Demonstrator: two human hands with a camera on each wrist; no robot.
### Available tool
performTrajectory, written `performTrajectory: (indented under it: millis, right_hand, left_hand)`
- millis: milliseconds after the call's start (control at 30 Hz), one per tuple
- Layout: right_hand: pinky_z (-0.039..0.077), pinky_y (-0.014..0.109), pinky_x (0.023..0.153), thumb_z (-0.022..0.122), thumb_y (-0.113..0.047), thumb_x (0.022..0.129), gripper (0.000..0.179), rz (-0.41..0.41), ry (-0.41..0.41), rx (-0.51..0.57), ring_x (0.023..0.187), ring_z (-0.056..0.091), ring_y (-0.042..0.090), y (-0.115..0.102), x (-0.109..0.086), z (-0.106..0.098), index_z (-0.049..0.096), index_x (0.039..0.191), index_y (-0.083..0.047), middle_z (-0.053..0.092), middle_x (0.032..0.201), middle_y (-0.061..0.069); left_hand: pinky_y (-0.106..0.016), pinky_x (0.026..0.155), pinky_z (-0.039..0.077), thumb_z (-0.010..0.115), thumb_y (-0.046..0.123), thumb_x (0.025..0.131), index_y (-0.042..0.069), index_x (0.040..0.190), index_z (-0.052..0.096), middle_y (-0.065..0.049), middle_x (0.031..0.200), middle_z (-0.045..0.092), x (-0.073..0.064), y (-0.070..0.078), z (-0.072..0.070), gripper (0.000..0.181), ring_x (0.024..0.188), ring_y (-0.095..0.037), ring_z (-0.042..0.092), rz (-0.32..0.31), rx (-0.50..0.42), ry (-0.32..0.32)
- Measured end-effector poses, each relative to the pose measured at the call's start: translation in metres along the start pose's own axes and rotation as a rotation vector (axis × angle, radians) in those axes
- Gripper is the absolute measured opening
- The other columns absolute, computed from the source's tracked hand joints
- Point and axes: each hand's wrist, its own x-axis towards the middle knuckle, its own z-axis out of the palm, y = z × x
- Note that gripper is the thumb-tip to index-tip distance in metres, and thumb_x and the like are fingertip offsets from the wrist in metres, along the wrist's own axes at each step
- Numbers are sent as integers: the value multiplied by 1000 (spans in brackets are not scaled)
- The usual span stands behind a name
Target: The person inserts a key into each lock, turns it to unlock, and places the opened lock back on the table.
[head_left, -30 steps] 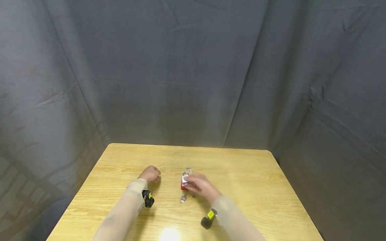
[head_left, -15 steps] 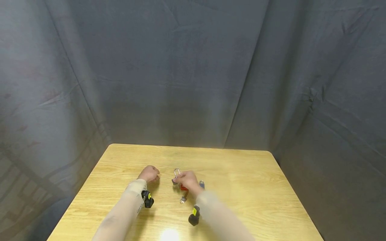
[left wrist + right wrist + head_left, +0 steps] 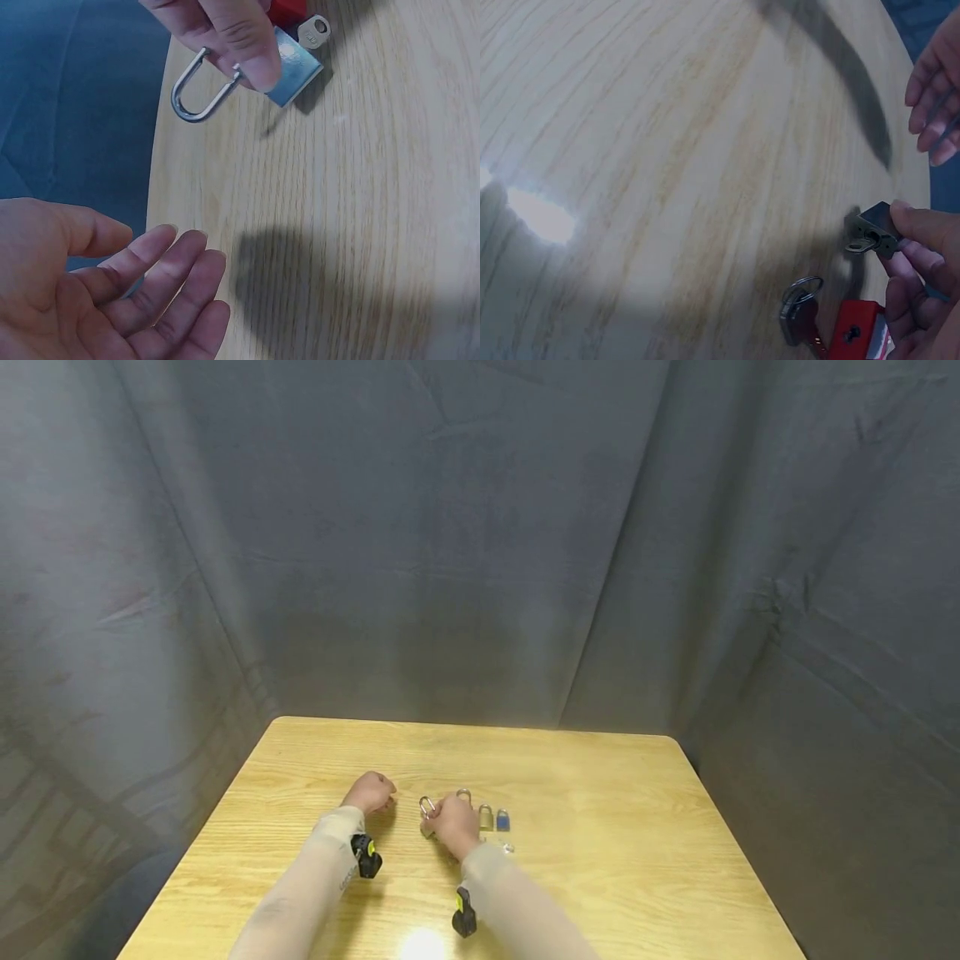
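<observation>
My right hand (image 3: 455, 822) pinches a silver padlock (image 3: 295, 67) between thumb and fingers, a little above the table. Its long U-shaped shackle (image 3: 196, 105) sticks out past the thumb; the fingers partly hide where it meets the body. From the padlock's underside a key (image 3: 862, 245) juts out, seen in the right wrist view. Beneath that hand lies a red padlock (image 3: 853, 330), mostly covered in the head view. To the left, my left hand (image 3: 142, 292) hovers with loosely bent fingers and holds nothing.
Keys on a ring (image 3: 801, 311) lie beside the red padlock. Right of my right hand, a brass padlock (image 3: 486, 818) and a blue padlock (image 3: 502, 821) lie side by side, with small keys (image 3: 508, 847) nearby. Grey curtains surround the wooden table (image 3: 600, 843).
My right hand has carried the silver padlock leftward from over the red padlock and lowered it toward the table, uncovering the brass and blue padlocks. The left hand has barely moved.
</observation>
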Motion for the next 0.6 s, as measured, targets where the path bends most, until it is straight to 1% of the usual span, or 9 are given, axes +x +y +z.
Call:
performTrajectory:
  millis: [67, 133, 167, 267, 300, 367, 500, 600]
  right_hand:
    - [46, 49, 91, 83, -24, 74, 17, -5, 11, -18, 69, 63, 12, 0, -1, 1, 70, 67, -17, 72, 75, -8]
    - [46, 47, 90, 83, -24, 74, 20, -8, 23, -35, 65, 60, 11, 0, -2, 1, 68, 63, -17, 69, 70, -9]
    - [47, 45, 88, 83, -24, 74, 23, -1, 20, -41, 62, 57, 11, -1, -3, 1, 66, 61, -17, 67, 66, -10]
    - [47, 38, 75, 82, -23, 74, 32, 9, 9, -47, 53, 47, 10, -2, -4, 2, 58, 54, -16, 57, 55, -10]
    - [47, 37, 73, 82, -22, 75, 35, 12, 3, -52, 52, 45, 11, -3, -4, 2, 55, 53, -17, 53, 53, -10]
    - [47, 37, 73, 81, -22, 75, 40, 19, -5, -64, 50, 42, 11, -4, -4, 3, 51, 51, -18, 50, 51, -10]
    - [46, 41, 80, 81, -24, 76, 45, 35, 2, -105, 49, 40, 11, -7, -5, 3, 45, 49, -20, 44, 48, -11]
    - [45, 40, 76, 80, -27, 78, 51, 39, 7, -138, 47, 35, 12, -8, -5, 3, 40, 47, -20, 37, 45, -10]
  left_hand:
    - [-30, 60, 50, 46, 11, 97, -10, 110, 63, -17, 83, 67, 0, -1, 0, 30, 66, -20, 59, -1, 10, 2]
    - [-30, 60, 50, 47, 11, 96, -10, 109, 63, -17, 82, 68, 1, -2, 0, 30, 65, -21, 59, -1, 12, 3]
    - [-31, 61, 51, 47, 11, 96, -10, 109, 63, -17, 83, 68, 0, -3, 0, 30, 67, -21, 60, 2, 12, 2]
    - [-35, 65, 53, 46, 11, 97, -11, 111, 62, -18, 87, 68, -1, -3, 0, 30, 70, -23, 62, 6, 4, 2]
    - [-35, 65, 53, 46, 11, 97, -11, 111, 62, -18, 88, 68, -2, -2, 0, 30, 70, -23, 62, 4, 2, 3]
    - [-35, 64, 53, 46, 11, 97, -10, 111, 63, -19, 87, 68, -3, -2, 0, 30, 69, -23, 61, 5, 0, 6]
    - [-34, 61, 51, 46, 10, 97, -10, 108, 64, -18, 84, 68, -3, -1, 0, 29, 65, -22, 60, 1, -8, 8]
    - [-32, 58, 49, 47, 10, 96, -8, 103, 65, -15, 80, 67, -1, -2, 0, 26, 64, -21, 60, 10, -14, 8]
